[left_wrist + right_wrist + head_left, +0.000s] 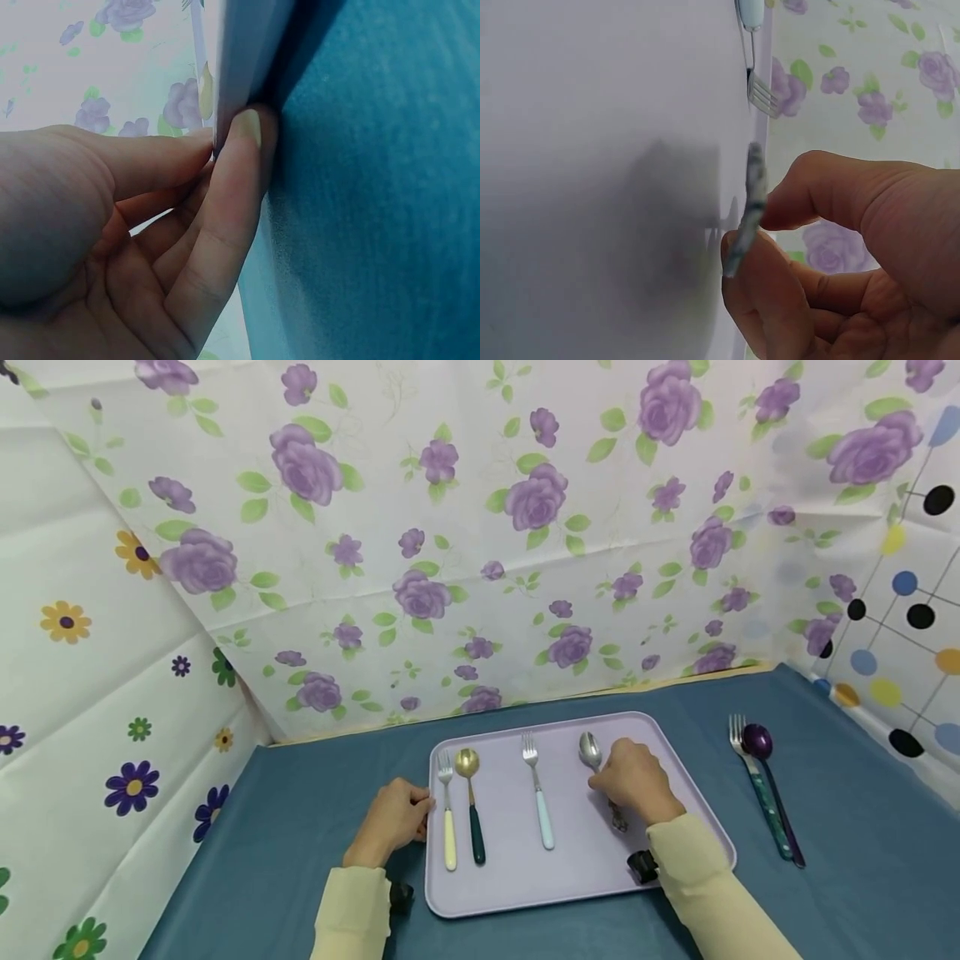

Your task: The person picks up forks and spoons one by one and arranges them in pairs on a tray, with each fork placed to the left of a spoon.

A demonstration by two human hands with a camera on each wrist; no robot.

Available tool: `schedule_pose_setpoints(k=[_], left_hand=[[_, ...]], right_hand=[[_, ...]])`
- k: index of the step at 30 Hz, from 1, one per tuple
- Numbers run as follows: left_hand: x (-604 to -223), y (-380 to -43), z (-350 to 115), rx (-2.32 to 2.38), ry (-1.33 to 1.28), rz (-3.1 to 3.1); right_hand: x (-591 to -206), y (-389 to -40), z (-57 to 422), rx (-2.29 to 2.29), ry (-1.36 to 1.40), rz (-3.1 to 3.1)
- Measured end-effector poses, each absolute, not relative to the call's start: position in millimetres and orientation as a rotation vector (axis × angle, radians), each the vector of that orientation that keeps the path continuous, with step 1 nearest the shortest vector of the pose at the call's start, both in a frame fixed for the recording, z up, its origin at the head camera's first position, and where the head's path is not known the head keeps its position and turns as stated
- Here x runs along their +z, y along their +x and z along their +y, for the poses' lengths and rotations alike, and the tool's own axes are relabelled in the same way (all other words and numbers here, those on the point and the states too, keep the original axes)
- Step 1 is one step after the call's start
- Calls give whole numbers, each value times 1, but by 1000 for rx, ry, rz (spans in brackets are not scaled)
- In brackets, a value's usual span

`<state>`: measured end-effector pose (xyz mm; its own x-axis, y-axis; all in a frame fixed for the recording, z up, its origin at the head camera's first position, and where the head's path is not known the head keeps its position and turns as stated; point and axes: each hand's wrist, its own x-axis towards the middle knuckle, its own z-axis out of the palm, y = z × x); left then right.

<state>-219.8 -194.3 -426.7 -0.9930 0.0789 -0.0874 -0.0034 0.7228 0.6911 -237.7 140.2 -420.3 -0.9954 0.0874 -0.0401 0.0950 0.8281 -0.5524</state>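
Observation:
A pale lilac tray [517, 885] lies on the table. My left hand [392, 817] pinches its left rim, and the left wrist view shows fingertips at that edge [255, 52]. Over the tray's right part, my right hand [637, 779] pinches a silver spoon [590, 750] with an ornate handle; the handle's end [750, 202] shows blurred in the right wrist view, and the hand covers its middle. Also on the tray are a fork with a cream handle [450, 839], a gold spoon with a dark green handle [477, 835] and a fork with a light blue handle [543, 818].
Right of the tray, a fork with a patterned green handle [770, 814] and a dark purple spoon [758, 742] lie side by side on the blue tablecloth [862, 827]. A flowered white sheet [480, 568] hangs behind the table, with other patterned sheets at both sides.

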Motion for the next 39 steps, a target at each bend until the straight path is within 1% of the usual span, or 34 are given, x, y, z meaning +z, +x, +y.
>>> schedule_pose_setpoints(k=[23,39], left_hand=[[-423,-222,-193,1141,65,2819],[-424,-219,-193,1141,62,2810]], right_hand=[[-420,-241,121,-902,123,2995],[-426,-242,108,-895,30,3007]])
